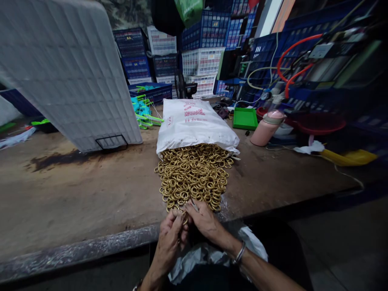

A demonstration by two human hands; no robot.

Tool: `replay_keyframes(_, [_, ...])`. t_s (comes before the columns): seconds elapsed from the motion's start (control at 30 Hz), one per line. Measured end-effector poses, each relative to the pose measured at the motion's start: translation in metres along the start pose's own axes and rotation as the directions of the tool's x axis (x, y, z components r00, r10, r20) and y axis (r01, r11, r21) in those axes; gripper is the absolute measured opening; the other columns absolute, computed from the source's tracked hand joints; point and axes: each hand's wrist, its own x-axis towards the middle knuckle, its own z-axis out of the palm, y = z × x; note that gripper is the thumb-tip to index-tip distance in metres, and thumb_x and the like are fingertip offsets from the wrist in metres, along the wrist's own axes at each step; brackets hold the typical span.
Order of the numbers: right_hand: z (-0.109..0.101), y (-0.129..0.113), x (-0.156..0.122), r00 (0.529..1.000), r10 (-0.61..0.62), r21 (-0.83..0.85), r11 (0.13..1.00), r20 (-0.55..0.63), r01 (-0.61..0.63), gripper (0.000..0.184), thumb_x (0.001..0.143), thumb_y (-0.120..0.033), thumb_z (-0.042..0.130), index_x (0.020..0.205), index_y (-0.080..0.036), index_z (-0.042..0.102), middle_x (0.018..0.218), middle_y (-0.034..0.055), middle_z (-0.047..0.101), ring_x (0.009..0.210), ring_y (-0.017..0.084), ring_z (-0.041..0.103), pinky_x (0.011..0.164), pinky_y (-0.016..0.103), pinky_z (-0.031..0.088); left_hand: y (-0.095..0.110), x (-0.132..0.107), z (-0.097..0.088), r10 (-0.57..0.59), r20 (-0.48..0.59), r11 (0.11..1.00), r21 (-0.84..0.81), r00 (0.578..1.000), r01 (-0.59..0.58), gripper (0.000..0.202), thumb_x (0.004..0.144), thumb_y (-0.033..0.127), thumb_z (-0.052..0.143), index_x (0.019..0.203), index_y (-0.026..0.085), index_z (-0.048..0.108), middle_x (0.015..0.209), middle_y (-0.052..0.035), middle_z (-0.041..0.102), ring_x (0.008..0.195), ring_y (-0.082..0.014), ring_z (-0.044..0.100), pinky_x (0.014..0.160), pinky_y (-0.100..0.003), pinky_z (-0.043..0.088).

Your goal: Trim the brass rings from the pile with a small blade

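A heap of gold-coloured metal rings [194, 176] spills out of a white sack [194, 123] with red print, lying on a worn workbench [75, 194]. Both hands meet at the near edge of the heap. My left hand [170, 238] is closed, its fingers pinched on a ring at the fingertips. My right hand [203, 220] is closed too, pinching a thin metal piece that sticks up between its fingers, right beside the left fingertips. A bracelet shows on my right wrist. A plastic bag [212, 254] lies in my lap below the hands.
A big grey ribbed panel [69, 68] leans on the bench at left. A green tray [245, 118], a pink bottle [266, 127], a red bowl [318, 123] and a yellow scoop [348, 157] stand at right. Blue and white crates [200, 44] are stacked behind.
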Motion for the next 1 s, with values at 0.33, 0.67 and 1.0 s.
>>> replay_keyframes(0.33, [-0.003, 0.009, -0.01, 0.979, -0.131, -0.462, 0.866, 0.157, 0.19, 0.02, 0.064, -0.006, 0.04, 0.075, -0.019, 0.049, 0.067, -0.0009, 0.055, 0.06, 0.011, 0.045, 0.055, 0.022, 0.024, -0.004, 0.008, -0.003, 0.124, -0.075, 0.992, 0.019, 0.989, -0.123, 0.035, 0.068, 0.05, 0.059, 0.072, 0.018, 0.046, 0.052, 0.0073, 0.047, 0.035, -0.0021, 0.032, 0.034, -0.014, 0.022])
replay_keyframes(0.67, [0.001, 0.016, -0.009, 0.966, -0.103, -0.562, 0.797, 0.237, 0.223, 0.027, 0.067, -0.009, 0.041, 0.091, -0.018, 0.048, 0.077, 0.0024, 0.06, 0.067, 0.013, 0.051, 0.057, 0.023, 0.024, 0.001, 0.002, -0.001, 0.112, -0.145, 0.992, 0.073, 0.983, -0.102, 0.04, 0.06, 0.053, 0.064, 0.065, 0.017, 0.046, 0.05, 0.0054, 0.052, 0.033, -0.0022, 0.033, 0.032, -0.014, 0.024])
replay_keyframes(1.0, [0.002, 0.002, 0.003, 0.992, -0.069, -0.699, 0.704, 0.11, 0.126, 0.022, 0.07, -0.007, 0.039, 0.088, -0.017, 0.048, 0.073, 0.0048, 0.061, 0.065, 0.015, 0.055, 0.056, 0.025, 0.025, 0.008, -0.024, -0.014, -0.034, -0.044, 0.978, -0.208, 0.998, 0.024, 0.031, 0.066, 0.04, 0.066, 0.067, 0.019, 0.044, 0.057, 0.0047, 0.053, 0.035, -0.0025, 0.036, 0.032, -0.014, 0.025])
